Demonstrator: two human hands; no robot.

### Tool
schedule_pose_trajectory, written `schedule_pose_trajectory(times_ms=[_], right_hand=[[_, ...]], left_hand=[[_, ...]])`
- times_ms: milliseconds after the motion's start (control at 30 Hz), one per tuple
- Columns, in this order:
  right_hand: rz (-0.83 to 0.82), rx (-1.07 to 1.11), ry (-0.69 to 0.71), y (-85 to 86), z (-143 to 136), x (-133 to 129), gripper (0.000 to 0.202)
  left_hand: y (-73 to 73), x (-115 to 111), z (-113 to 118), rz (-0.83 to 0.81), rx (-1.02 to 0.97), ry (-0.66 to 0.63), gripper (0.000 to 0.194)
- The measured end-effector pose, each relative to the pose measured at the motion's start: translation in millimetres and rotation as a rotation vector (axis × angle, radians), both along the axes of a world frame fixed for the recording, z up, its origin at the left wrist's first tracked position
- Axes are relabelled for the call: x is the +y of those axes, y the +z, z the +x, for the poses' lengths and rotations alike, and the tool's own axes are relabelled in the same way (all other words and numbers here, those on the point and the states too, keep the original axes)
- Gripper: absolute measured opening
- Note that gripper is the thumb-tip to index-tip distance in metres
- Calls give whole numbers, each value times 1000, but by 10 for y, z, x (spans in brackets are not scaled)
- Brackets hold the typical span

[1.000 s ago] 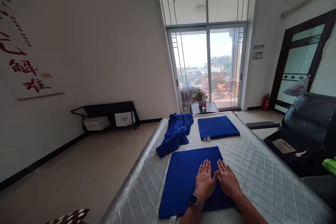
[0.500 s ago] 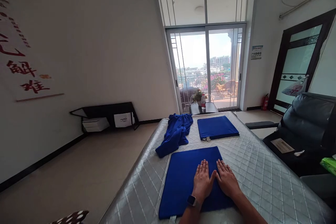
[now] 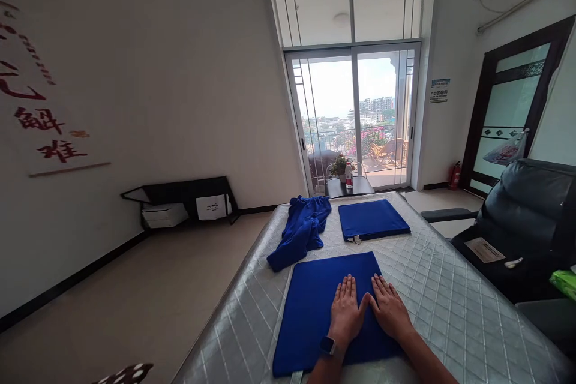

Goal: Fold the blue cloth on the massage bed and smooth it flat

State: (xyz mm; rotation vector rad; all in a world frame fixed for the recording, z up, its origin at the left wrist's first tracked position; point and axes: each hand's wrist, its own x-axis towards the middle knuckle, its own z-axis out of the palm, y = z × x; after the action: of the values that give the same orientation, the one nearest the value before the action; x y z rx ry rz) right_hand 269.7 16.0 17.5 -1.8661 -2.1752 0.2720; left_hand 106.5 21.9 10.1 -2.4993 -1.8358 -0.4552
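A flat blue folded cloth [image 3: 310, 306] lies on the quilted silver-grey mattress [image 3: 243, 330] right in front of me. My left hand [image 3: 346, 309], with a watch on its wrist, rests flat on the cloth, fingers stretched out. Beside it my right hand [image 3: 390, 311] lies flat along the cloth's right side, palm down. The thumbs touch or nearly touch. Farther off, a second flat blue folded cloth [image 3: 373, 219] with a white tag lies at the mattress's far end. To its left is a crumpled blue cloth [image 3: 303, 231].
A black chair [image 3: 522, 216] with a card on its seat stands at the right. Beyond the mattress is a small dark table [image 3: 360, 185] with a bottle [image 3: 348, 174] and a plant, before the sliding glass door [image 3: 328, 114]. A black rack [image 3: 189, 189] lines the left wall.
The view has shifted very slightly. Both hands stay flat on the blue cloth in almost the same place, and the cloths have not moved.
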Motion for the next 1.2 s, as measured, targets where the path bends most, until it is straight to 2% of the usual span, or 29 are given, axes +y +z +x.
schedule_pose_trajectory(times_ms=[267,733,1200], right_hand=[[-3,-3,1,8,9,0,69],[-6,-8,-7,11,-7,5,68],[-11,-8,-8,54,-6,-20,68]], left_hand=[[106,-21,-9,-49,-10,29,79],[2,14,-103,-81,-31,40,83],[203,-78,-194,-182,-8,105,84]])
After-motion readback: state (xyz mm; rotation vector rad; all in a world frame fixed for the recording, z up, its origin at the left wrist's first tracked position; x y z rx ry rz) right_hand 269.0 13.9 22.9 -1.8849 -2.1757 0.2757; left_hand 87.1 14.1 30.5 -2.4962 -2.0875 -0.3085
